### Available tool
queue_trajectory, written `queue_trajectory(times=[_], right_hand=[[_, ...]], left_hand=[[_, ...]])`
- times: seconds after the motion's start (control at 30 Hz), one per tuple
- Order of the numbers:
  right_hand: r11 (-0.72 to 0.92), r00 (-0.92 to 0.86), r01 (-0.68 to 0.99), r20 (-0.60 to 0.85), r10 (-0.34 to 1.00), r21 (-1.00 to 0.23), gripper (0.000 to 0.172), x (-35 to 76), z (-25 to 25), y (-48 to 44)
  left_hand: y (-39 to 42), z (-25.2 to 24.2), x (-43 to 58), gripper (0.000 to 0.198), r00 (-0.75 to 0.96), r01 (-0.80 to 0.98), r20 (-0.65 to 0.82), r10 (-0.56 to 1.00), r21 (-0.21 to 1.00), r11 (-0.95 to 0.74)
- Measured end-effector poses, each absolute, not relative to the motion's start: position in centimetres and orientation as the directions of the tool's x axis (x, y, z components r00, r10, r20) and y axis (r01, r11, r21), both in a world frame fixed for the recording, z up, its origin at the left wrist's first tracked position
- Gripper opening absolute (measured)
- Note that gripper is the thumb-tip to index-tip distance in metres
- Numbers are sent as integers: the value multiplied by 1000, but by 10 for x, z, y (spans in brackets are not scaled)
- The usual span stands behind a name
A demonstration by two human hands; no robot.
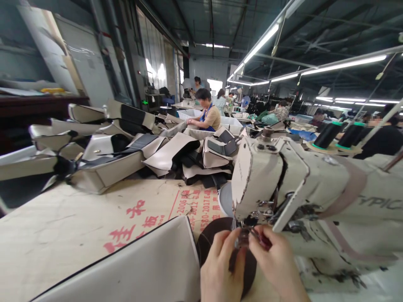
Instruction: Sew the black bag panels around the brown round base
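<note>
My left hand [222,266] and my right hand [278,260] meet under the head of a cream sewing machine [258,176], at its needle area. Left fingertips are pinched together near the presser foot; whatever they grip is too small to make out. Between the right thumb and fingers is a slim dark-red tool [263,241], its kind partly hidden by the fingers. Beneath both hands lies a dark brown round piece [209,235]. A cream bag piece [141,268] with dark edging rests on the table, left of my left hand.
A heap of cream and black bag pieces [110,163] covers the far side of the wooden table [78,218]. Black thread spools [327,135] stand behind the machine. Past the heap, a person in a blue apron [209,115] sits working.
</note>
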State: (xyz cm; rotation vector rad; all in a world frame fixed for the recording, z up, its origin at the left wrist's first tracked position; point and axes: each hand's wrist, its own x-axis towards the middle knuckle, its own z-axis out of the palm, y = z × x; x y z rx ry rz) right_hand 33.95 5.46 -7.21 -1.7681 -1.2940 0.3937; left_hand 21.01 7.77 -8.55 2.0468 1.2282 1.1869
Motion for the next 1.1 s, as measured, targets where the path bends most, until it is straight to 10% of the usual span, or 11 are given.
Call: queue_trajectory(times=[0.3, 0.73, 0.97, 1.1], right_hand=[[81, 227, 362, 172, 959, -929, 24, 353, -66, 45], [447, -21, 650, 573, 819, -615, 39, 351, -76, 68], [364, 194, 415, 472, 860, -834, 9, 353, -76, 61], [246, 124, 198, 274, 954, -949, 23, 354, -65, 53]], left_hand=[[84, -70, 209, 22, 312, 463, 459, 832, 691, -555], [91, -58, 202, 18, 374, 331, 398, 838, 786, -522], [98, -62, 197, 21, 260, 343, 304, 916, 858, -382], [101, -65, 194, 33, 103, 292, 230, 968, 923, -250]])
